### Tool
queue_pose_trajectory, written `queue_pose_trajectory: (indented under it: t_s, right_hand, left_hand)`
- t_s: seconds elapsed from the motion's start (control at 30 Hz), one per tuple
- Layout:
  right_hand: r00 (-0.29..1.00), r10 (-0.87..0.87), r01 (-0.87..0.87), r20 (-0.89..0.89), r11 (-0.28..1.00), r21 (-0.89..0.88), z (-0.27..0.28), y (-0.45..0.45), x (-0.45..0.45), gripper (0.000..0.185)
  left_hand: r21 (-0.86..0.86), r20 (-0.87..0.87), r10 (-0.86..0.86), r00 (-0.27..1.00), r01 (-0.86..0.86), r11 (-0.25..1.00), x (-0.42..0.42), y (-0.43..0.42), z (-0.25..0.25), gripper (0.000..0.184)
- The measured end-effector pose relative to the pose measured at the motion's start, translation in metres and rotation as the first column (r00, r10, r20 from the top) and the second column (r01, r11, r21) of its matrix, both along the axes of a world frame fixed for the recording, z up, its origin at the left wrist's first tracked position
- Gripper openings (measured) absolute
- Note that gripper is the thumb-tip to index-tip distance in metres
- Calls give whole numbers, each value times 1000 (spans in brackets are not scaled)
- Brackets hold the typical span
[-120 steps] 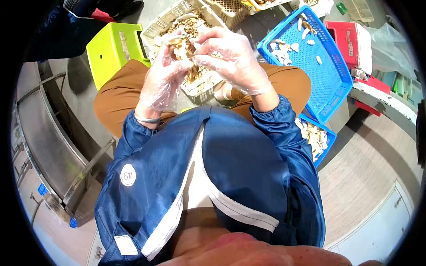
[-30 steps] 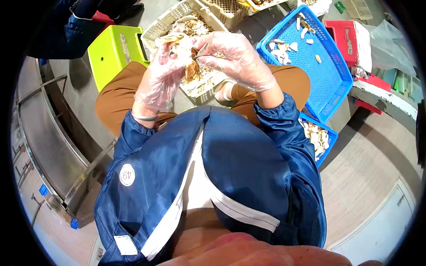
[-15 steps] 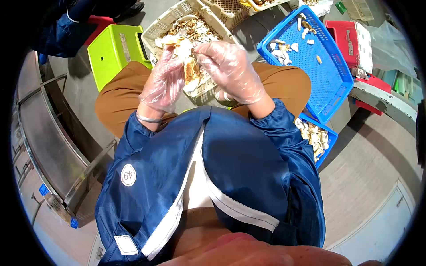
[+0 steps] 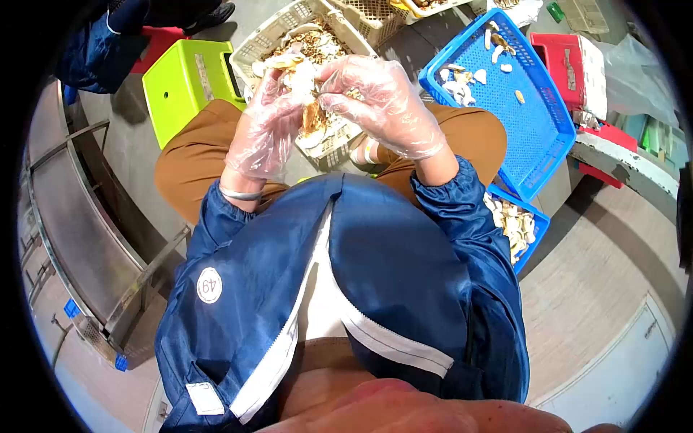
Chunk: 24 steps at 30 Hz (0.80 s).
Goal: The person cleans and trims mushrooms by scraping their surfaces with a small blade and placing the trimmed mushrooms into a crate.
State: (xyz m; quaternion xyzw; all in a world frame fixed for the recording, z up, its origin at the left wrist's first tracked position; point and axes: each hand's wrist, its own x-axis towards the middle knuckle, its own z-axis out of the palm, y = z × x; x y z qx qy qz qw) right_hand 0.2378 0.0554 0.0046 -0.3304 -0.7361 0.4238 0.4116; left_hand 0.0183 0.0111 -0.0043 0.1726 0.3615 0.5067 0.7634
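Observation:
My left hand, in a clear plastic glove, is closed around a mushroom with pale and brown parts. My right hand, gloved the same way, comes in from the other side. Its thumb and forefinger pinch together at the mushroom's edge; a small dark tip shows there, too little to name. Below both hands stands a beige plastic basket that holds many brown and whitish scraps and pieces.
To the right, a blue basket carries several pale pieces at its far end. A smaller blue bin with more pieces sits partly beneath it. A green stool is at left, a red stool at right. Another person's sleeve shows upper left.
My right hand has shifted slightly up and right, and its fingers have opened out from a tighter grip into a thumb-and-finger pinch. The left hand stays nearly still with the mushroom.

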Motion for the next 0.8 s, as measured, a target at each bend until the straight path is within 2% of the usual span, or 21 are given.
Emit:
queue_pose_trajectory:
  t_s: [0.03,0.07,0.17,0.2,0.3,0.33,0.37,0.43,0.53,0.57,0.63,0.77,0.8]
  right_hand:
    - [1000,8,-8,6,999,-52,-3,-1,-1,10]
    - [1000,2,-2,-3,1000,-13,-8,-1,-1,11]
    - [985,-46,18,165,985,170,-15,-4,-1,10]
    - [976,-68,27,209,981,194,-11,-6,-2,10]
    - [980,-187,175,73,974,147,-16,-8,-4,10]
    - [973,-230,229,-12,971,-61,-16,-6,-3,9]
    - [943,-329,314,-52,931,-186,-17,-3,-1,12]
    - [960,-279,274,22,952,138,-21,8,11,14]
    - [996,-59,56,-68,997,-53,-6,1,7,13]
    - [998,-16,15,-61,1000,-20,-6,0,6,13]
    - [999,-7,5,-45,1000,-31,-9,-1,4,13]
    - [998,-34,29,-56,995,-91,-7,-4,0,14]
    - [998,-36,34,-48,998,-51,-10,-3,1,14]
  left_hand:
    - [13,-27,-5,1000,6,1000,1,0,0,62]
    - [7,-64,-4,998,4,1000,3,0,3,63]
    - [-43,-57,-1,998,-2,999,0,-1,-6,62]
    - [-10,-19,17,1000,-17,1000,3,-3,-6,61]
    - [-57,16,-12,1000,13,998,4,-3,1,61]
    - [-71,7,-24,1000,25,997,4,-4,4,68]
    - [-79,42,-18,999,21,997,2,-5,2,68]
    - [-89,109,-5,994,15,996,-4,-5,-3,69]
    - [-72,60,-5,998,9,997,0,-3,2,66]
    - [-59,41,3,999,0,998,2,-1,3,63]
    - [-2,10,-29,1000,29,1000,2,-2,4,63]
    - [7,-98,-30,995,31,1000,4,-3,-1,64]
    - [6,-128,-33,991,34,999,4,-3,-1,65]
